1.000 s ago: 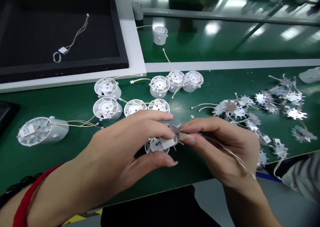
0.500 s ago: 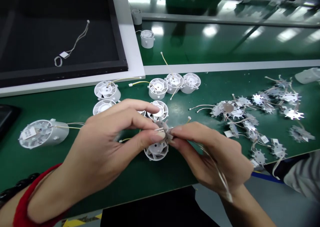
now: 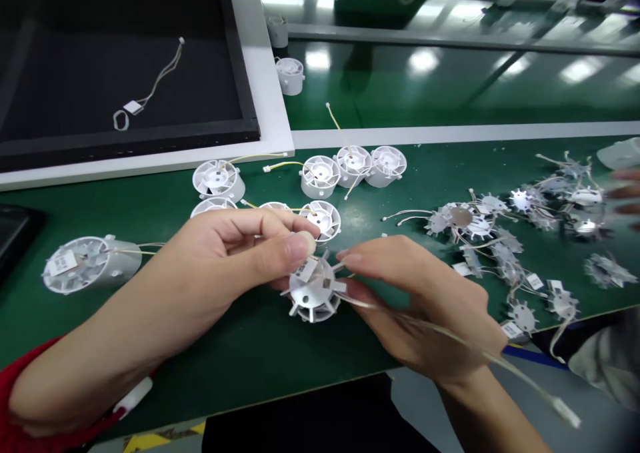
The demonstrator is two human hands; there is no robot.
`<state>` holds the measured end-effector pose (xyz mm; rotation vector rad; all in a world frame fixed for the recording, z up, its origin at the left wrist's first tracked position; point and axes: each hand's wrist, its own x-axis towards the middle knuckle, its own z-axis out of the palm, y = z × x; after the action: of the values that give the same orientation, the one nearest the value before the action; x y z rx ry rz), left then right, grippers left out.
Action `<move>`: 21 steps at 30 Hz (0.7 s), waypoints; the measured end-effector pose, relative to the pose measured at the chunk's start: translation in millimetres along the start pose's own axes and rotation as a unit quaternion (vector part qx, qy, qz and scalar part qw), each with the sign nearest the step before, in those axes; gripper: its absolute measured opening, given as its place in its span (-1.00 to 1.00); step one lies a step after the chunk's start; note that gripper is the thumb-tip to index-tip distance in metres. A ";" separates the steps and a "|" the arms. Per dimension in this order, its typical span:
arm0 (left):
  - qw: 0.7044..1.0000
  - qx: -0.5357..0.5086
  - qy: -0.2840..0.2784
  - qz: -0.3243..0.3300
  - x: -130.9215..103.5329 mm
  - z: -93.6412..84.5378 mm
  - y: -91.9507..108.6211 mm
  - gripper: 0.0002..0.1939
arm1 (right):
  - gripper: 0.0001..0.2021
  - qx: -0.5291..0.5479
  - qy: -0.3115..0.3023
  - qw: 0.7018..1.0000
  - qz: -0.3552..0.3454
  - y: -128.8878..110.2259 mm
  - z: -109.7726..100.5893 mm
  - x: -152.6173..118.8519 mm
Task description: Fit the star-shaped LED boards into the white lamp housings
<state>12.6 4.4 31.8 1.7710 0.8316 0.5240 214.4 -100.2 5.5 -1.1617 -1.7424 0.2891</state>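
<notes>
A silvery metal disc with spoke-like fins (image 3: 311, 290) faces me, with a white label and thin wires on it. My left hand (image 3: 240, 253) is closed, pinching its upper left edge between thumb and fingers. My right hand (image 3: 425, 306) is curled at the disc's right side, with index finger and thumb at the fins. From the disc, a pale wire cable (image 3: 450, 333) runs across my right hand to a white connector (image 3: 567, 413). Directly beneath the disc, a white round fan housing (image 3: 320, 316) is mostly covered. Another white housing (image 3: 323, 221) stands just behind.
More white housings (image 3: 320, 176) stand behind my hands, and one lies tipped (image 3: 90, 266) at left. Several finned discs with wires (image 3: 505, 253) are heaped at right. A black tray with white rim (image 3: 273, 106) holds a wired piece. Another person's hand (image 3: 625, 190) shows at far right.
The finned disc has turned from edge-on to face me. My left hand now grips its upper left edge, and the cable's connector end has swung out right. Another person's hand has appeared at right.
</notes>
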 end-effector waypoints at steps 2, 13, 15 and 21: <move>1.000 0.014 0.003 -0.014 -1.4 -0.4 0.3 -0.55 | -0.74 -0.027 0.008 0.999 -0.030 1.0 -0.5 -2.1; 0.998 -0.018 0.005 -0.057 -1.8 -0.1 3.3 -0.57 | -0.75 -0.100 -0.015 0.992 -0.076 -2.0 -7.3 -5.2; 0.997 -0.025 -0.012 -0.076 -1.6 0.4 7.3 -0.56 | -0.73 -0.104 -0.007 0.992 -0.071 -4.2 -8.0 -4.9; 0.990 -0.092 -0.025 -0.099 5.0 3.1 15.2 -0.63 | -0.79 -0.099 -0.003 0.992 -0.077 -7.5 -5.8 0.2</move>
<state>22.4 3.2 44.8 1.5085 0.8839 0.4096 214.9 -105.6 13.3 -1.1580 -1.8874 0.0277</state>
